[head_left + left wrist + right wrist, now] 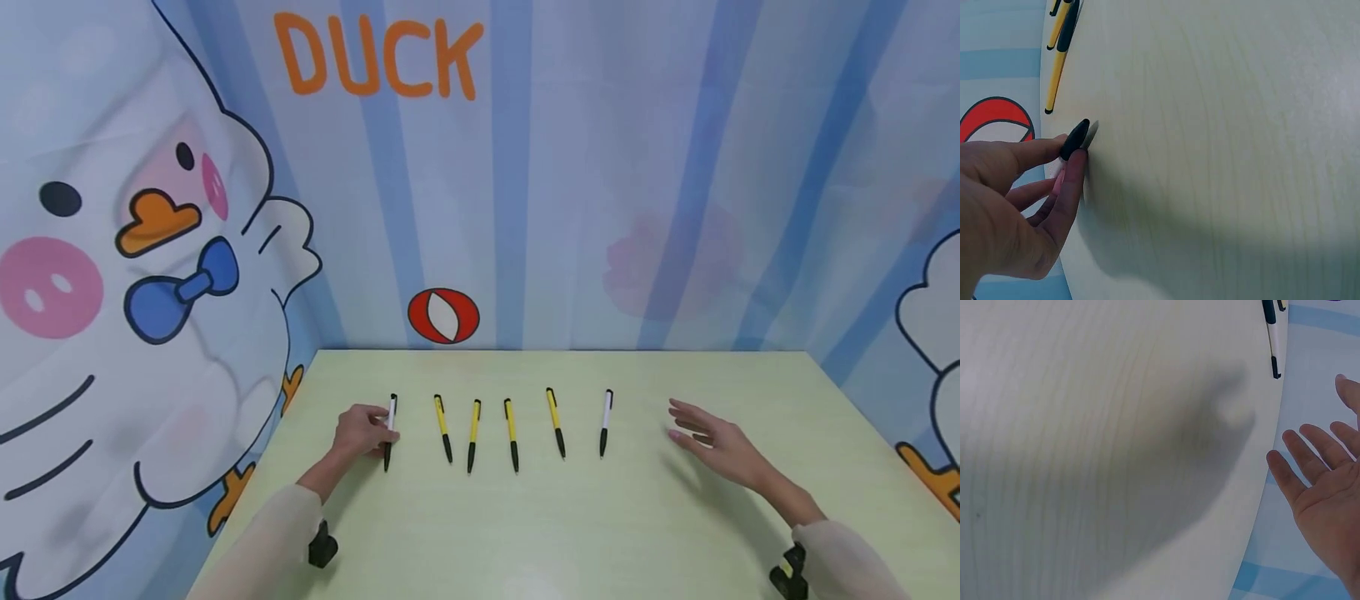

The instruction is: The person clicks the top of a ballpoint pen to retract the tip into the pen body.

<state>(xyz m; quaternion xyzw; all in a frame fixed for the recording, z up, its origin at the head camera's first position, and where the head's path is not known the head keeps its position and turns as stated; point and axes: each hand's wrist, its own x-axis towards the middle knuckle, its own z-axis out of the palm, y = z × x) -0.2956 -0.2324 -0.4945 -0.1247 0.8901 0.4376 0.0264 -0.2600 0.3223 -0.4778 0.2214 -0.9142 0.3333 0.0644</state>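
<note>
My left hand [364, 432] pinches a white pen with a black grip [387, 456] at the left end of a row of pens. In the left wrist view, the pen's black grip [1075, 139] shows between thumb and fingers, close to the tabletop. To its right lie several yellow pens with black grips, among them one yellow pen [442, 427] nearest the hand. A second white pen [607, 423] lies at the row's right end. My right hand [716, 442] hovers right of that pen, fingers spread and holding nothing; the right wrist view shows its palm [1335, 500].
The pens lie on a pale wood-grain table [585, 533], roughly parallel and spaced apart. A blue striped cloth backdrop [570, 183] with a printed duck [195, 375] rises behind the table's far edge and along its sides. Dark devices [323, 546] are strapped at both wrists.
</note>
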